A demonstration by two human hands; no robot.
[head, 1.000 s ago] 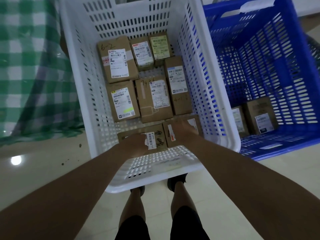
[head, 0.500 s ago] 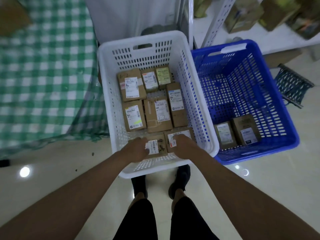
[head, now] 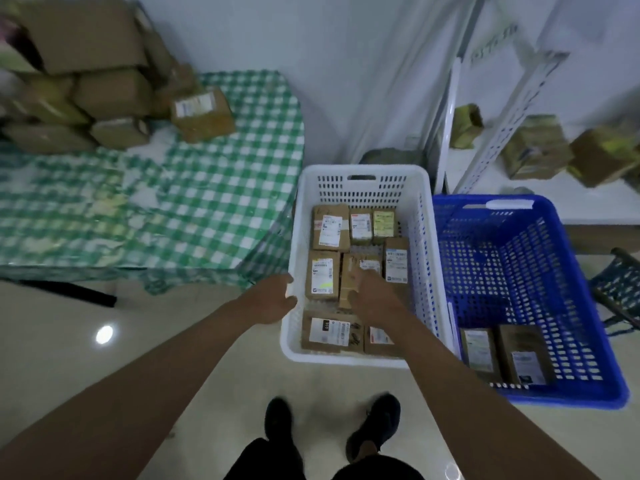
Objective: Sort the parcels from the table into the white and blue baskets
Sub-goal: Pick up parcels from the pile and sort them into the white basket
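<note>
The white basket (head: pixel 360 174) stands on the floor in front of me with several brown parcels lying flat inside. Two parcels (head: pixel 329 332) lie along its near wall. My left hand (head: pixel 273 299) hovers at the basket's left rim, fingers loosely curled, holding nothing. My right hand (head: pixel 372 296) is above the basket's middle, empty. To the right, the blue basket (head: pixel 512 206) holds two parcels (head: pixel 523 355) in its near corner. More brown parcels (head: pixel 202 112) sit piled at the far left of the green checked table (head: pixel 221 202).
A white metal shelf (head: pixel 498 109) with boxes stands behind the blue basket. A dark wire basket (head: pixel 620 289) is at the right edge. My feet (head: pixel 332 424) are on the pale tiled floor just before the white basket.
Both hands have let go of the two parcels by the near wall and lifted up out of the basket. My view rose, bringing the table and shelf into sight.
</note>
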